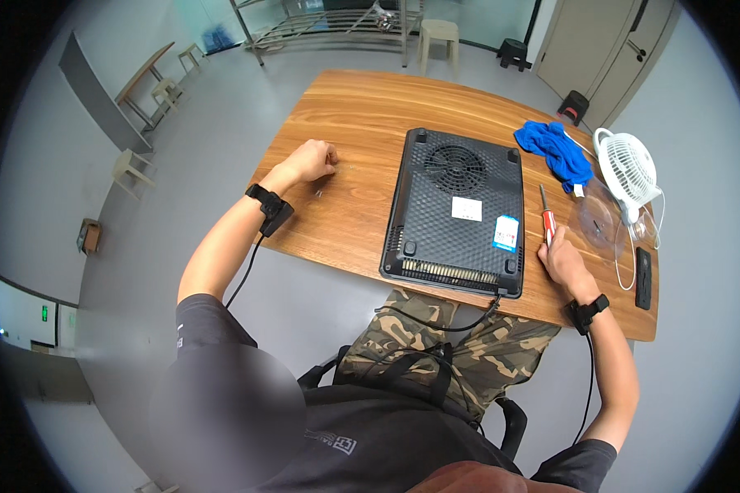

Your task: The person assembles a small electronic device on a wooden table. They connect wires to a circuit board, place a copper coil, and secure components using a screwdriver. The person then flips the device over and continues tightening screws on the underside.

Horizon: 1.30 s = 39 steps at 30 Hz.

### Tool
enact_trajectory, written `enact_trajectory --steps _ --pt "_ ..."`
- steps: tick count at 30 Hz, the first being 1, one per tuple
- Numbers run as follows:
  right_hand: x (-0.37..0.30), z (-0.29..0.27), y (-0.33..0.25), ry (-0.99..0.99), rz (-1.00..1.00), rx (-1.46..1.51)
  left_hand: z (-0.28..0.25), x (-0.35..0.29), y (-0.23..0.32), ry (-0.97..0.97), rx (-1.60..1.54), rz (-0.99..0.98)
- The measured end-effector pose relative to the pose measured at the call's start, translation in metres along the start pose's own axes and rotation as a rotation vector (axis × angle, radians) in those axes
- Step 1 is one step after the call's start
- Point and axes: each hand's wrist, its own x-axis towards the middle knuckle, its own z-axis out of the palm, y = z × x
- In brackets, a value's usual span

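One red-handled screwdriver is sitting gripped in the right hand; the left hand is curling on the surface, and whether it is holding anything I'm not making out. Between them an upturned black appliance is lying close to the near edge. Screwdriver work is seemingly underway, its next move calling for the tip lifted leftward. Open room is spreading far left.

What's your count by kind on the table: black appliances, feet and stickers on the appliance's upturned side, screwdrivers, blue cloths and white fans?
Black appliance: 1
Feet: 4
Stickers: 2, one white, one blue-and-white
Screwdriver: 1
Blue cloth: 1
White fan: 1
Total: 10
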Motion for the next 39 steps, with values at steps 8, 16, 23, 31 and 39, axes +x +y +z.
enact_trajectory --steps 8,16,23,31,39 --pt "0.004 0.015 0.02 0.006 -0.038 0.108 0.011 0.01 0.02 -0.058 -0.073 0.023" --pt "0.0 0.004 0.0 -0.023 0.079 0.133 0.026 0.015 0.018 -0.012 -0.03 0.082" --pt "0.003 0.009 -0.001 -0.007 0.178 0.197 0.001 0.013 0.041 -0.005 0.009 0.087" --pt "-0.001 0.003 -0.004 -0.037 0.161 0.156 -0.049 0.023 0.133 -0.185 -0.478 0.205" --pt "-0.003 0.019 0.001 0.096 0.117 0.193 -0.021 0.032 0.249 -0.439 -0.564 0.276"
